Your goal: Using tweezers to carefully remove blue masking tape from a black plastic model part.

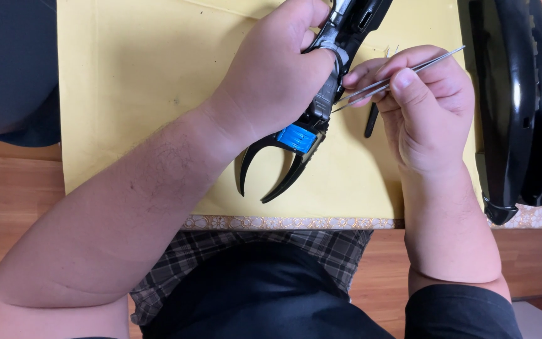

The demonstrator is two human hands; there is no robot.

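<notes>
My left hand (271,75) is wrapped around a long black device (321,103) with a blue block and two curved black prongs (271,172) at its near end. The device is held tilted above a yellow cloth (139,81). My right hand (428,103) pinches thin metal tweezers (396,75), whose tips touch the side of the device just below my left fingers. A small dark part (371,120) lies on the cloth between my hands.
Large glossy black shell pieces (522,107) lie at the right on a patterned cloth. The yellow cloth covers a table whose edge shows a floral trim (283,223). Wooden floor (7,188) and my lap are below.
</notes>
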